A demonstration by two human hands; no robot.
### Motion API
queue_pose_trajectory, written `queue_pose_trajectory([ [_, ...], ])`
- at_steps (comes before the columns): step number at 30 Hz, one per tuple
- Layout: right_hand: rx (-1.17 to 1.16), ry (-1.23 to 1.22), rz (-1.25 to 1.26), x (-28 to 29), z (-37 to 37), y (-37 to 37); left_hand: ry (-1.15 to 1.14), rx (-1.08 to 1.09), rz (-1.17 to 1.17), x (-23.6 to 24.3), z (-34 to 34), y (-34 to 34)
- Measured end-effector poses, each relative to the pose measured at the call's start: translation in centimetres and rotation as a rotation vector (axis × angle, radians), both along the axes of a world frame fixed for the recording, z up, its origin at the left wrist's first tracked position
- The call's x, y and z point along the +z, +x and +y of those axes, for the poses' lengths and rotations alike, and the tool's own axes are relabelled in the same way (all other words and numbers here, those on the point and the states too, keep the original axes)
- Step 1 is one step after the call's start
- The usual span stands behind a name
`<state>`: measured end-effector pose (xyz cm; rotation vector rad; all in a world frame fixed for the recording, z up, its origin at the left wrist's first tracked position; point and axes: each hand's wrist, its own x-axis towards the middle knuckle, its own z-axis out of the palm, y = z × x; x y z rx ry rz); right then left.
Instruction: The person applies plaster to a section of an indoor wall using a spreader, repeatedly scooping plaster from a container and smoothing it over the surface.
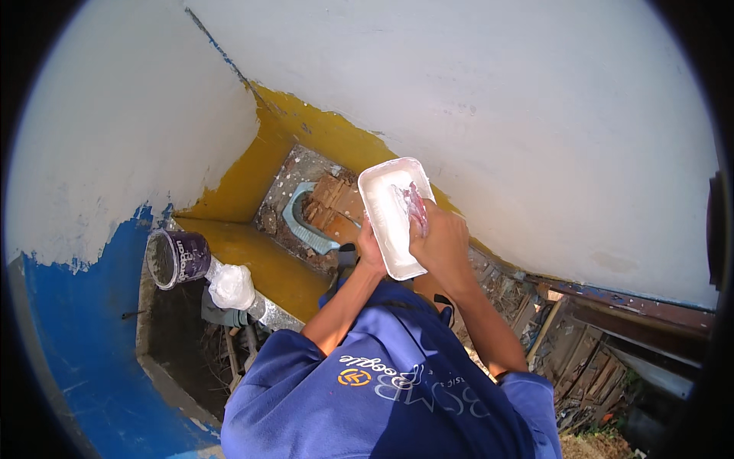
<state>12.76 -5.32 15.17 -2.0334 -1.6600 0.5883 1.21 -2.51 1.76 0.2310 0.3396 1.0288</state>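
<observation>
Figure: loading a brush from a paint tray, seen from my head camera. The white tray (390, 218) sits in mid-air in front of my chest, tilted with its far short edge raised toward the white wall (535, 115); its floor is coated with white paint. I work the small brush (415, 205), its handle reddish and smeared, across the right side of the tray floor. To do this well, I judge that the tray should stay level enough for the paint not to run over the low edge near my body, and that the bristles should be dragged against the tray floor to shed excess before the brush goes to the wall.

My left hand (370, 249) holds the tray from below at its near left edge, fingers curled under it and thumb on the rim, so the hand is closed around the tray edge. My right hand (440, 243) is clenched around the brush handle, knuckles up, with the bristle end lying on the tray.

Beneath the tray lies a floor pit with a pale blue squat pan (300, 222) partly covered by broken bricks (332, 200), bordered by a yellow painted band (252, 256). To my left, a dark bucket (177, 258) stands on a ledge beside a knotted plastic bag (231, 286), below a blue painted patch of wall (76, 336). Scrap timber (581, 359) lies to my right.
</observation>
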Motion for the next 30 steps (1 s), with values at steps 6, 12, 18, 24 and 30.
queue_pose_trajectory([
  [6, 0.257, 0.111, -0.099, -0.3, 4.6, -5.5, -0.025, 0.234, -0.227, -4.6, -2.2, -8.0],
  [12, 0.729, 0.034, 0.142, -5.1, 8.7, -12.7, -0.226, 0.636, 0.031, -5.0, -6.6, -15.5],
  [18, 0.785, -0.202, 0.813, -11.4, 12.6, -26.0, -0.136, 0.968, -0.047, -7.5, -14.8, -22.6],
  [24, 1.383, 0.011, 0.241, -22.3, 10.4, -42.2, -0.263, 1.228, -0.108, -8.6, -23.8, -25.2],
  [30, 1.366, -0.134, 0.066, -25.0, 5.9, -44.7, -0.202, 1.283, -0.257, -7.9, -24.6, -25.7],
])
